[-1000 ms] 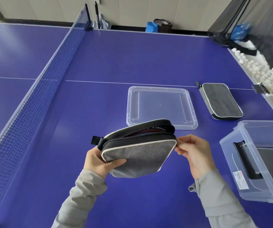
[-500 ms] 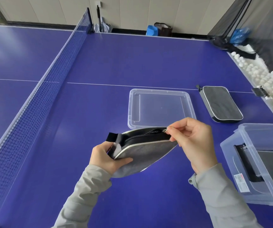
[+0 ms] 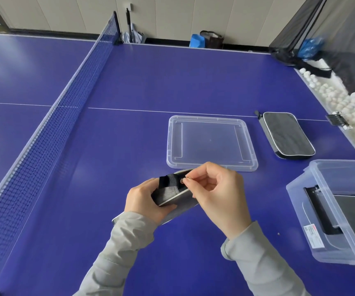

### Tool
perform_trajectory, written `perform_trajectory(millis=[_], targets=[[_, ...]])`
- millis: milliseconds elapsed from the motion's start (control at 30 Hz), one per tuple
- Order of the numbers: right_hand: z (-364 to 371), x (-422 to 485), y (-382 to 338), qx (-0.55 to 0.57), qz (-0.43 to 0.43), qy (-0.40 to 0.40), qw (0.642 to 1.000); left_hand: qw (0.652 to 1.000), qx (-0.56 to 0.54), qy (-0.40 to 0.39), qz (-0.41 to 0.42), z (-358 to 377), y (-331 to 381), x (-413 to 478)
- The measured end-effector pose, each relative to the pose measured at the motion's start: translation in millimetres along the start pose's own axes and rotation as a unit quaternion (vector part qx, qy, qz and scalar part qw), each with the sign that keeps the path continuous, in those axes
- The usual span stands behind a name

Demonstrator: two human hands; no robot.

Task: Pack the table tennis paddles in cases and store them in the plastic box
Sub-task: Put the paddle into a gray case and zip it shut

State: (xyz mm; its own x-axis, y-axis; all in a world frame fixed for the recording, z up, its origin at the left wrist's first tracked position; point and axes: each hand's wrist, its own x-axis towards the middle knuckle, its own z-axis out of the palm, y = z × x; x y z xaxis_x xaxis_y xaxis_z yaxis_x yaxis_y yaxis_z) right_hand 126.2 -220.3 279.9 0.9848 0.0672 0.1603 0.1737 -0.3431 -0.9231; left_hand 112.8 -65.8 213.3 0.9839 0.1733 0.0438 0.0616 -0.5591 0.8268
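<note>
Left hand grips case, right hand pinches zipper pull at its strap end; plastic box sits right, nearer right hand.

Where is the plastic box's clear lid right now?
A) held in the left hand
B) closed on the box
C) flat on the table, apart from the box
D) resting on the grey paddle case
C: the clear lid lies flat on the table tennis table, apart from the open plastic box.
</note>
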Motion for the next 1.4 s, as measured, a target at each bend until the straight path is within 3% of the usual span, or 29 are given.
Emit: perform_trajectory(millis=[200,300,400,533,667,733,1033,1233,1400], targets=[[1.0,7.8,7.7,-0.052,-0.083,0.061,0.993,0.997,-0.020,0.035,-0.070,0.2,-6.3,-1.4],[-6.7,8.5,31.9,0.000,-0.009,0.118,0.993,0.976,-0.144,0.071,-0.149,-6.0,-20.2,0.1],[-12.4,-4.3,66.1,0.044,0.128,0.127,0.983,0.899,-0.330,0.125,-0.261,-13.8,-32.4,-0.4],[-0.8,-39.7,101.5,0.097,0.294,0.096,0.946,0.788,-0.429,0.138,-0.419,-11.5,-57.9,-1.1],[17.4,-63.1,112.0,0.275,0.404,0.039,0.872,0.668,-0.579,0.126,-0.450,4.8,-65.8,-1.7],[22.8,-62.5,111.7,0.332,0.416,0.026,0.846,0.638,-0.616,0.121,-0.445,13.5,-71.3,-8.0],[14.7,-60.6,121.5,0.316,0.388,0.110,0.859,0.591,-0.648,0.067,-0.476,43.3,-84.1,-32.0],[-23.7,-80.6,129.1,0.336,0.365,0.187,0.848,0.637,-0.611,-0.033,-0.469,57.1,-93.8,-39.4],[-79.1,-109.6,134.6,0.338,0.354,0.204,0.848,0.678,-0.581,-0.102,-0.439,44.6,-112.8,-34.1]])
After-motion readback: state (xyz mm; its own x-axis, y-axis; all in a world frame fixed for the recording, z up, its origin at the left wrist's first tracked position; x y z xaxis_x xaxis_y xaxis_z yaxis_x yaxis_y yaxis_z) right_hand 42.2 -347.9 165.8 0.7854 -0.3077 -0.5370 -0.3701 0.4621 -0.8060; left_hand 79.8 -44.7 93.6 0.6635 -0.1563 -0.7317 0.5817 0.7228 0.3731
